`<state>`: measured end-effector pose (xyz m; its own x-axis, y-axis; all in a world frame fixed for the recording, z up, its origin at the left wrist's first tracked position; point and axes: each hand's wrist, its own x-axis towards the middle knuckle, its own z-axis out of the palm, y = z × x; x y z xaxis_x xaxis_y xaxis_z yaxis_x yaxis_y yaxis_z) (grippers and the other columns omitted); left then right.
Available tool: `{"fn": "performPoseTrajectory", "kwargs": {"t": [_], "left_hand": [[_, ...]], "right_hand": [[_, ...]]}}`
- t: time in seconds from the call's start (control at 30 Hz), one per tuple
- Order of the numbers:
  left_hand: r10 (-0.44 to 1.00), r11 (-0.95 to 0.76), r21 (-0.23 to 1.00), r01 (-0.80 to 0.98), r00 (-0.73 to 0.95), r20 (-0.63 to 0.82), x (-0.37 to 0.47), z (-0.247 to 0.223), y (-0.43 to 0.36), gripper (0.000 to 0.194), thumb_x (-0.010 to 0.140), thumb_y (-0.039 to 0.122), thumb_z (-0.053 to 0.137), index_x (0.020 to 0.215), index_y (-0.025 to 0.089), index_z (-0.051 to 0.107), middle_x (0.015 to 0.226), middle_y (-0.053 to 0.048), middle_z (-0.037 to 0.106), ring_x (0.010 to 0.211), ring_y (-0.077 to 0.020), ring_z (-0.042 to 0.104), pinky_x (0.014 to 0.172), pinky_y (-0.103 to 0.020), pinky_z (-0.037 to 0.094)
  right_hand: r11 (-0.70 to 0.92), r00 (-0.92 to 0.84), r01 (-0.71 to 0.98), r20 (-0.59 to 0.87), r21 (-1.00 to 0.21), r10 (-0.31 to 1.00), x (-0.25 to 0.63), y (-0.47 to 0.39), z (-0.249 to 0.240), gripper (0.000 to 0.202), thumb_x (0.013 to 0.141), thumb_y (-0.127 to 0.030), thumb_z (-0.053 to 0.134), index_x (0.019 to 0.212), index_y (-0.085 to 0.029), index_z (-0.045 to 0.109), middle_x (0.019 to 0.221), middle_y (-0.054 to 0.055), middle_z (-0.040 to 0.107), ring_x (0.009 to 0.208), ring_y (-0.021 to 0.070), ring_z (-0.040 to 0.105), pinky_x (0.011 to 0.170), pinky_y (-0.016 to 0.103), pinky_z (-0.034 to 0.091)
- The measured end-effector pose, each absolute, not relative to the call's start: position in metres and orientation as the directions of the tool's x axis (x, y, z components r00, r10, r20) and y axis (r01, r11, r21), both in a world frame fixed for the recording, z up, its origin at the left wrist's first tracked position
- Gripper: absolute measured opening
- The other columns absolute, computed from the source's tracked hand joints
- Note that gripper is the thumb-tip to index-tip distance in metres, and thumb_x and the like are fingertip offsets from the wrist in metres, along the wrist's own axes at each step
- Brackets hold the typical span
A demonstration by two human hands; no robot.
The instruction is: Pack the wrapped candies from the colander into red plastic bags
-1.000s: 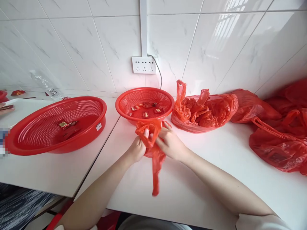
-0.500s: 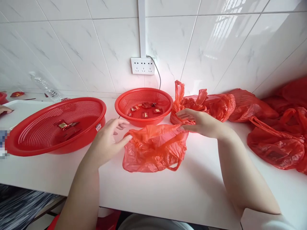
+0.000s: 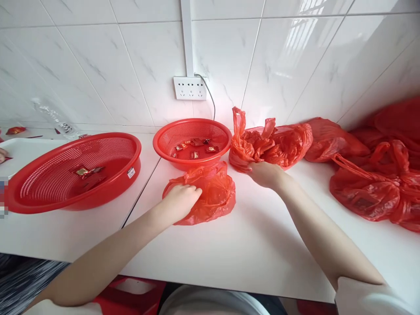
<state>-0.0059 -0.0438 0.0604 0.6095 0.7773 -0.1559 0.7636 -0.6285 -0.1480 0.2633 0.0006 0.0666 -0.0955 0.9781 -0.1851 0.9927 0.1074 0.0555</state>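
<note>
The left hand (image 3: pixel 183 199) is clenching over a red bag (image 3: pixel 216 194), the right hand (image 3: pixel 267 174), grip unseen, touching the bundle (image 3: pixel 290 141) nearer the desk's (image 3: pixel 229 258) back edge.

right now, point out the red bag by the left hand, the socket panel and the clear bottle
Red bag (image 3: pixel 211 194): head view, crumpled plastic near its middle.
Socket panel (image 3: pixel 190 89): head view, middle of its face.
Clear bottle (image 3: pixel 54 117): head view, middle of its side.

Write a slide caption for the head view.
Left hand on a red plastic bag, right hand at another red bag, near a red basket of small packets.
</note>
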Motion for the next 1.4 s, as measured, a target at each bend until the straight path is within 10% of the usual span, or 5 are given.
{"fn": "performPoseTrajectory", "kwargs": {"t": [0.3, 0.63, 0.87, 1.17, 1.4], "left_hand": [[0.822, -0.557, -0.060, 0.828, 0.540, -0.179, 0.015, 0.037, -0.048, 0.035, 0.089, 0.036, 0.043, 0.091, 0.009, 0.066, 0.082, -0.020, 0.068, 0.074, -0.0345, 0.066, 0.064, -0.041, 0.047], [0.898, -0.327, 0.020, 0.945, 0.318, -0.303, -0.032, 0.044, -0.040, 0.028, 0.073, 0.026, 0.064, 0.097, 0.013, 0.063, 0.084, -0.018, 0.068, 0.074, -0.0357, 0.066, 0.060, -0.040, 0.046], [0.670, -0.742, -0.069, 0.667, 0.737, -0.087, -0.005, 0.047, -0.056, 0.048, 0.070, 0.007, 0.052, 0.117, 0.016, 0.057, 0.114, -0.015, 0.063, 0.114, -0.0319, 0.053, 0.096, -0.045, 0.038], [0.708, -0.586, 0.381, 0.715, 0.680, -0.188, -0.060, 0.012, -0.021, 0.080, 0.066, 0.029, 0.068, 0.140, 0.033, 0.041, 0.154, -0.004, 0.030, 0.140, -0.0277, 0.030, 0.113, -0.044, 0.022], [0.983, 0.182, 0.954, 0.240, -0.025, -0.181, -0.054, 0.018, 0.017, 0.057, 0.077, 0.062, 0.054, 0.108, 0.014, 0.061, 0.074, -0.010, 0.068, 0.055, -0.0175, 0.061, 0.046, -0.026, 0.045]], "right_hand": [[0.839, -0.815, 0.502, 0.209, -0.212, 0.540, 0.204, -0.035, 0.068, 0.029, 0.098, -0.023, 0.033, 0.101, -0.020, 0.061, 0.084, 0.006, 0.069, 0.076, 0.0188, 0.061, 0.077, 0.034, 0.044], [0.606, -0.601, 0.795, -0.108, 0.019, 0.792, 0.240, -0.015, 0.053, 0.033, 0.088, -0.019, 0.048, 0.058, -0.017, 0.062, 0.056, 0.007, 0.060, 0.055, 0.0191, 0.055, 0.059, 0.032, 0.036], [0.813, -0.813, 0.576, 0.048, -0.082, 0.581, 0.207, -0.019, 0.036, 0.031, 0.084, -0.024, 0.057, 0.114, -0.014, 0.062, 0.123, 0.017, 0.060, 0.113, 0.0273, 0.055, 0.094, 0.041, 0.041], [0.606, -0.695, 0.710, -0.220, -0.358, 0.685, 0.251, 0.006, -0.020, 0.112, 0.068, -0.062, 0.065, 0.153, -0.017, 0.006, 0.157, 0.014, 0.016, 0.145, 0.0352, 0.008, 0.114, 0.059, -0.007], [0.734, -0.674, 0.588, 0.296, -0.340, 0.677, 0.245, 0.004, 0.015, 0.055, 0.088, -0.054, 0.049, 0.129, -0.017, 0.056, 0.155, 0.015, 0.024, 0.143, 0.0298, 0.021, 0.115, 0.053, 0.018]]}}
